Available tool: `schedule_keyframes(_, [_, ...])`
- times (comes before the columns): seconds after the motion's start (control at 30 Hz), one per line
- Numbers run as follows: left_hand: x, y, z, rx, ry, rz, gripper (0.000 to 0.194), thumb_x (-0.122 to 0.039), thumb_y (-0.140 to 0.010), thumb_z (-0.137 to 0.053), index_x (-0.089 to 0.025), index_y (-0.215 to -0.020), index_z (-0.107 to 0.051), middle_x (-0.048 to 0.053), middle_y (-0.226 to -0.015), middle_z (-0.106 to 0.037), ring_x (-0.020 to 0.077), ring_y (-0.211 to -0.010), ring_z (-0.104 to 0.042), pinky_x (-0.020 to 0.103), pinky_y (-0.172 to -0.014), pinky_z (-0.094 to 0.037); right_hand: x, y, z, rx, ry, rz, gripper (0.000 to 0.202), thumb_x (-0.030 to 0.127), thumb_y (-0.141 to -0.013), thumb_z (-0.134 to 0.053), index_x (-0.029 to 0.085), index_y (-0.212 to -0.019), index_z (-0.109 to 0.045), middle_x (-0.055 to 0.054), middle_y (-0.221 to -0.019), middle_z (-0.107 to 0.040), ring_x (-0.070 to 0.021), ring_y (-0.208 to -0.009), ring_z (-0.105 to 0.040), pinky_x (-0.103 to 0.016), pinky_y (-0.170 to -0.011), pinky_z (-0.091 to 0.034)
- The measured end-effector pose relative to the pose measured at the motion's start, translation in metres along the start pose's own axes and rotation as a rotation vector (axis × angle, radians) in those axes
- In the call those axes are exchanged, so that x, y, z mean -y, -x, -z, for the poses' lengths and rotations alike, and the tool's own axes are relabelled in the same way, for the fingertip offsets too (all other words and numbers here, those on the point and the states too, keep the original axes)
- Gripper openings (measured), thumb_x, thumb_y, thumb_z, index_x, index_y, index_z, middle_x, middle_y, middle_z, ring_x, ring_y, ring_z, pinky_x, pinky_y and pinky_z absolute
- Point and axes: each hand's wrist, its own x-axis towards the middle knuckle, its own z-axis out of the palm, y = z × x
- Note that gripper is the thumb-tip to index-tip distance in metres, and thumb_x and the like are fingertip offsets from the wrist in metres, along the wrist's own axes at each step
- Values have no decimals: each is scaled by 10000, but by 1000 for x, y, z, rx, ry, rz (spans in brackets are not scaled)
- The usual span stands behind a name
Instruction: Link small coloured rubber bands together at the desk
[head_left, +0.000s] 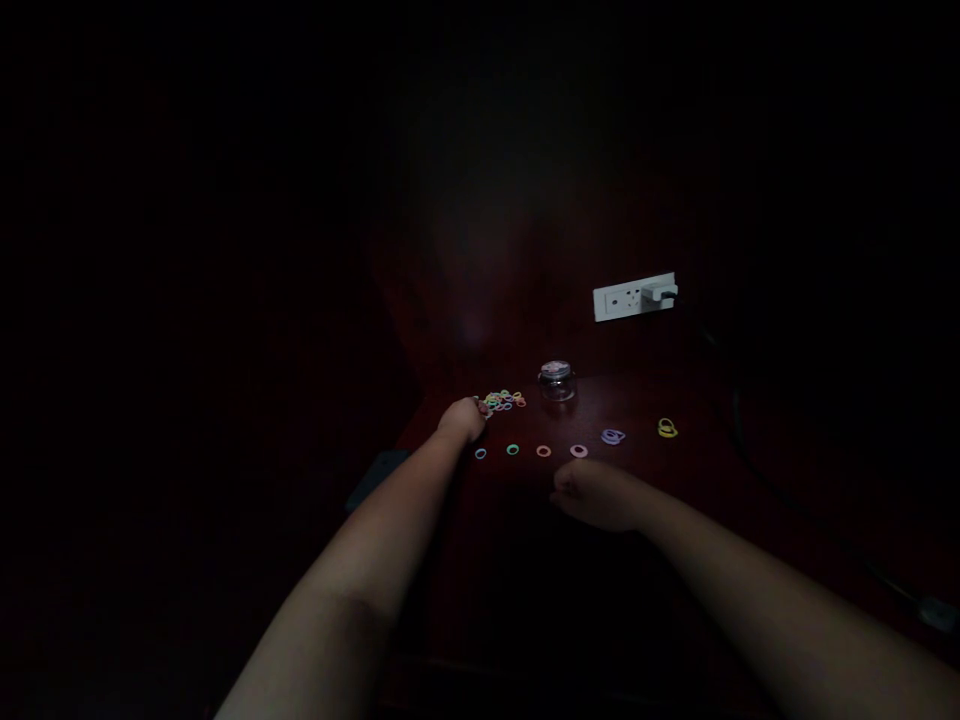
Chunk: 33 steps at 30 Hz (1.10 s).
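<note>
My left hand [463, 419] is at the near left side of a pile of small coloured hair ties [502, 401], its fingers bent down against the pile. What is between its fingertips is hidden. In front runs a row of hair ties: a blue one [481, 454], a green one [513, 449], an orange one [544, 452], a pink one [579, 451], some purple ones [612, 437] and some yellow ones [667, 428]. My right hand [598, 494] is just below the pink one, fingers curled in, with nothing visible in them.
A small clear jar with a lid [556, 381] stands at the back of the dark red table [495, 560]. On the wall behind is a white socket panel [634, 297] with a plug and a dark cable. A dark flat object [377, 477] lies at the left.
</note>
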Motion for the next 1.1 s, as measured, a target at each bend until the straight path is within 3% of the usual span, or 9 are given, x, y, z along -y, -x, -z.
schedule_keyframes(0.23, [10,-17,-12,43,-127,44,247,-361,-733,-596,-155,-845,-670,143,-922,-683,230,-868,-635,269,-779,-451,3,0,0,-4,40,7,232,315,-803,-495,172,-637,-570,-2,-608,-585,-90,-525,-458,-220,-500,-293])
schedule_keyframes(0.47, [13,-12,-15,-10,-153,25,289,-342,-833,-450,-166,-896,-669,141,-955,-682,221,-877,-634,276,-782,-447,1,0,-1,-10,49,5,223,319,-797,-513,173,-644,-585,-6,-628,-603,-96,-540,-479,-223,-500,-301])
schedule_keyframes(0.83, [7,10,2,-151,-75,-27,295,-331,-893,-370,-136,-958,-582,142,-989,-652,204,-877,-608,274,-777,-432,0,0,0,-2,1,1,229,330,-805,-506,177,-652,-580,6,-616,-590,-91,-525,-467,-218,-482,-291])
schedule_keyframes(0.93, [-5,27,4,-205,-3,-80,217,-288,-890,-376,-167,-952,-545,92,-956,-654,179,-850,-601,263,-759,-431,-1,0,1,-11,-10,1,226,330,-801,-511,174,-646,-567,12,-606,-570,-86,-526,-456,-212,-476,-280])
schedule_keyframes(1.0, [-18,45,0,-284,220,-183,174,-294,-881,-405,-180,-916,-531,61,-906,-654,164,-813,-599,258,-745,-433,-3,0,3,-33,-10,2,222,330,-791,-526,171,-637,-549,20,-593,-549,-80,-517,-434,-208,-473,-273])
schedule_keyframes(1.1, [-41,73,-12,-262,517,-297,152,-301,-871,-427,-185,-883,-523,34,-865,-654,136,-763,-601,239,-716,-443,-10,1,8,-92,-51,-30,201,323,-786,-541,167,-660,-536,24,-611,-547,-71,-518,-422,-202,-479,-272])
